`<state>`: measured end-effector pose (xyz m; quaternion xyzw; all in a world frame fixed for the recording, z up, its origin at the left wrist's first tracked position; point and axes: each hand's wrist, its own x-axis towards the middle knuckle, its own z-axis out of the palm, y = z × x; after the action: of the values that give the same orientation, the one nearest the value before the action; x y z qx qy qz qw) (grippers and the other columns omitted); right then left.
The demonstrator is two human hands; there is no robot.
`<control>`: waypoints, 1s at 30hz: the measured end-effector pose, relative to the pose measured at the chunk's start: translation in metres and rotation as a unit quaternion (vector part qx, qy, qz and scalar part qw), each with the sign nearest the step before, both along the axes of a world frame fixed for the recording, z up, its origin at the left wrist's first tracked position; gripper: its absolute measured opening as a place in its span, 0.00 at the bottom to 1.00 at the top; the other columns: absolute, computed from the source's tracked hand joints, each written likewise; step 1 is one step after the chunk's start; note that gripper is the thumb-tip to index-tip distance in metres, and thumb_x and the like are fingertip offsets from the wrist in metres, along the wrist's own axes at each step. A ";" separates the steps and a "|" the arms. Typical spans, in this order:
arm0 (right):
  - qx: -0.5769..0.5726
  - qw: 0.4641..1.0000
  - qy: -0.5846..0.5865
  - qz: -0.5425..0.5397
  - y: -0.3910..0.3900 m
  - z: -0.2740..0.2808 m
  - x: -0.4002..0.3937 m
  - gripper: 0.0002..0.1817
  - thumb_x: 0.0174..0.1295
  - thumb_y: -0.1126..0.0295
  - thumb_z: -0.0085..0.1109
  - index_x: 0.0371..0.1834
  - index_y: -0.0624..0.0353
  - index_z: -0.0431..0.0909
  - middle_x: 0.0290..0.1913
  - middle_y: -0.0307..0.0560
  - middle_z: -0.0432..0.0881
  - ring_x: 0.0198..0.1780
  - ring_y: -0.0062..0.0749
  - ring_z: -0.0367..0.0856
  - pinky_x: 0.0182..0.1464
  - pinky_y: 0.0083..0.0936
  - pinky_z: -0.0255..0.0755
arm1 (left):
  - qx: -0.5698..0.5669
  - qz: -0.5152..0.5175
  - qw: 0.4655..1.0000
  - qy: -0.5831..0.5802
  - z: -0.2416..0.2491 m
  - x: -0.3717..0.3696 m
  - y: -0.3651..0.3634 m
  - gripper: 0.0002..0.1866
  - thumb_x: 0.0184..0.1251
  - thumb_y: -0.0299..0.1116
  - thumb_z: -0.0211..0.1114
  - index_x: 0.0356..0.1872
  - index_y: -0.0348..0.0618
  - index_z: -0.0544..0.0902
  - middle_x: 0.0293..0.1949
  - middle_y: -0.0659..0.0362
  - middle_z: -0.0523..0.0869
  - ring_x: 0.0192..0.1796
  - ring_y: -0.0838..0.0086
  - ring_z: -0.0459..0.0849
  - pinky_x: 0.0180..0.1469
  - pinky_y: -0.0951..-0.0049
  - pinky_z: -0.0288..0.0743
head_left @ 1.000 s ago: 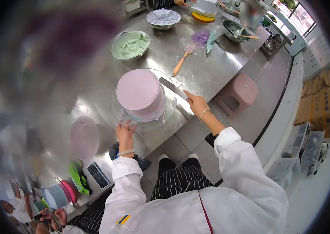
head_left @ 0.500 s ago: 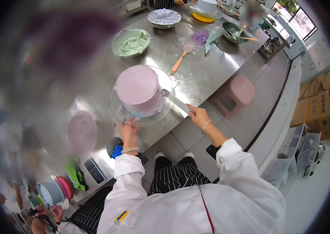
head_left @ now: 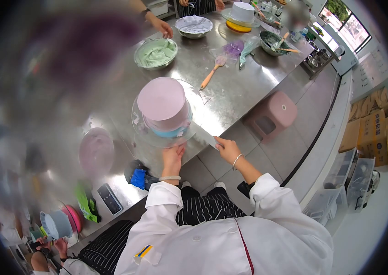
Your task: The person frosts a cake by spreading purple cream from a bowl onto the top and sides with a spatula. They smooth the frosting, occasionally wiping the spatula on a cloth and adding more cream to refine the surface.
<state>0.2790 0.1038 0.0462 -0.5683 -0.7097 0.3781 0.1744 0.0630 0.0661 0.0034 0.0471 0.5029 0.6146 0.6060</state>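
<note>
A cake (head_left: 163,101) covered in pale pink cream stands on a clear cake turntable (head_left: 140,126); a blue band shows at the cake's lower side. My left hand (head_left: 173,159) is at the near rim of the turntable, fingers closed against it. In my right hand (head_left: 227,151) is the handle end of an icing spatula (head_left: 206,135). Its blade points up and left, reaching the right side of the cake near the base.
Behind the cake are a bowl of green cream (head_left: 156,54), a bowl of whitish cream (head_left: 194,26) and an orange-handled spatula (head_left: 208,79). A dark green bowl (head_left: 274,43) stands farther right. A co-worker's hand (head_left: 162,28) reaches over the table. A pink stool (head_left: 274,115) stands right.
My left hand has moved right along the turntable's rim. The spatula and my right hand have come lower and slightly left. A co-worker's hand has appeared by the green cream bowl.
</note>
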 end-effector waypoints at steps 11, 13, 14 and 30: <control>-0.137 0.980 0.121 0.077 -0.052 -0.009 -0.073 0.18 0.54 0.71 0.51 0.49 0.57 0.72 0.27 0.56 0.78 0.24 0.36 0.78 0.33 0.25 0.71 | -0.007 -0.039 0.994 -0.101 0.021 -0.022 -0.103 0.26 0.52 0.20 0.48 0.55 0.33 0.55 0.49 0.44 0.72 0.50 0.60 0.73 0.49 0.68 0.66; -0.133 0.969 0.155 0.142 -0.064 -0.014 -0.120 0.17 0.56 0.71 0.50 0.50 0.59 0.70 0.21 0.53 0.77 0.18 0.28 0.75 0.30 0.23 0.70 | 0.001 0.018 0.994 -0.106 0.020 -0.035 -0.138 0.25 0.51 0.20 0.47 0.54 0.34 0.57 0.46 0.46 0.73 0.48 0.61 0.74 0.48 0.69 0.67; -0.125 0.963 0.177 0.159 -0.069 -0.013 -0.151 0.19 0.56 0.73 0.48 0.54 0.57 0.67 0.24 0.54 0.77 0.21 0.31 0.76 0.31 0.25 0.70 | 0.009 0.057 0.992 -0.111 0.020 -0.044 -0.154 0.25 0.50 0.20 0.47 0.54 0.35 0.59 0.44 0.47 0.74 0.46 0.62 0.74 0.48 0.69 0.68; 0.146 0.955 0.020 0.259 -0.129 -0.063 -0.151 0.30 0.48 0.81 0.44 0.59 0.51 0.62 0.31 0.53 0.69 0.33 0.45 0.72 0.37 0.33 0.69 | -0.115 -0.061 0.793 0.595 -0.046 -0.091 -0.167 0.20 0.55 0.25 0.55 0.49 0.35 0.60 0.41 0.45 0.73 0.39 0.64 0.77 0.38 0.65 0.72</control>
<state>0.1276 -0.0248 -0.0164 -0.3260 -0.8763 0.3137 0.1656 -0.0275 -0.1008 -0.0429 0.3643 0.8270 0.3647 0.2244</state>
